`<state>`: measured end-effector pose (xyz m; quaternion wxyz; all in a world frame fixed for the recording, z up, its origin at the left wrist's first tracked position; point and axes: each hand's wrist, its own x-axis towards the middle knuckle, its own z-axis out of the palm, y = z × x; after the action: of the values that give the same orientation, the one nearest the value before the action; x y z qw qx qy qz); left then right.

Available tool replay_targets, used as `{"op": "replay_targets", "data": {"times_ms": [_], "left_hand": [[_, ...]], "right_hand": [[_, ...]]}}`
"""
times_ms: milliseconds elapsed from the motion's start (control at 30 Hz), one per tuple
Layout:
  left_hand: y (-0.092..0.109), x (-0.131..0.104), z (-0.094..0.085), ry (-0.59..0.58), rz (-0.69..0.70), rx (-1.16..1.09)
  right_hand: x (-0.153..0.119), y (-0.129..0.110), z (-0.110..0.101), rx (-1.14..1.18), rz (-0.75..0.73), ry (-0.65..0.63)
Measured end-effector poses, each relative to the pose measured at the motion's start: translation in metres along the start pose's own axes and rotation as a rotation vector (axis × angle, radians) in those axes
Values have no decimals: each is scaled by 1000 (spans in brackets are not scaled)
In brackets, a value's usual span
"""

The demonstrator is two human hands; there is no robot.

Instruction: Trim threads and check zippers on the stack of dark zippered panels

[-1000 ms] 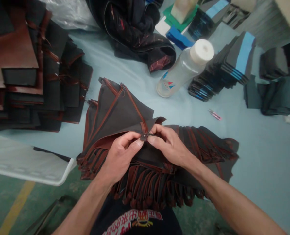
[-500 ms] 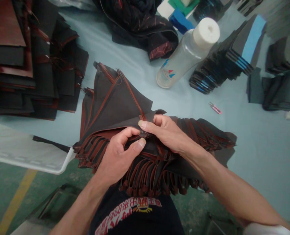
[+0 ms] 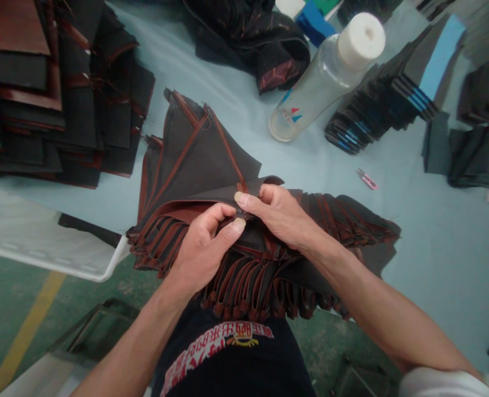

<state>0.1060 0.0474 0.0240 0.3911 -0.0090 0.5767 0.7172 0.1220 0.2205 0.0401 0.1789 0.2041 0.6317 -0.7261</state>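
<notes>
A heap of dark grey fabric pieces with reddish-brown edging (image 3: 211, 149) lies at the table's front edge and hangs over it. My left hand (image 3: 205, 242) pinches the fabric at the middle of the heap, thumb and index finger close together. Right beside it, my right hand (image 3: 275, 212) has its thumb pressed on the same fabric, with its fingers curled behind. The small spot between the fingertips is dark and partly covered by them.
Stacked dark pieces (image 3: 74, 110) stand at the left. A clear bottle with a white lid (image 3: 310, 88), dark cloth (image 3: 248, 44), blue-striped stacks (image 3: 397, 82) and small pink snips (image 3: 367, 179) lie beyond. A white bin (image 3: 107, 270) adjoins the table's left front edge.
The whole view has shifted slightly, so the table things appear higher and a little to the right. Both hands keep nearly the same grip on the fabric.
</notes>
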Motion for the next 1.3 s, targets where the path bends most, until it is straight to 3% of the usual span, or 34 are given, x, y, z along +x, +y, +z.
{"op": "replay_targets", "data": {"times_ms": [233, 433, 633, 900, 1133, 1300], "left_hand": [[-3, 4, 8, 106, -18, -99], [3, 6, 0, 30, 14, 223], [-15, 15, 1, 64, -24, 10], [-26, 27, 9, 272, 209, 227], [-30, 28, 9, 343, 213, 167], [-26, 29, 9, 286, 97, -113]], "right_hand": [[-1, 4, 3, -34, -22, 42], [-1, 6, 4, 39, -26, 20], [3, 14, 2, -66, -91, 83], [5, 22, -1, -98, -129, 83], [-10, 18, 3, -363, -290, 181], [-11, 18, 5, -628, -354, 193]]}}
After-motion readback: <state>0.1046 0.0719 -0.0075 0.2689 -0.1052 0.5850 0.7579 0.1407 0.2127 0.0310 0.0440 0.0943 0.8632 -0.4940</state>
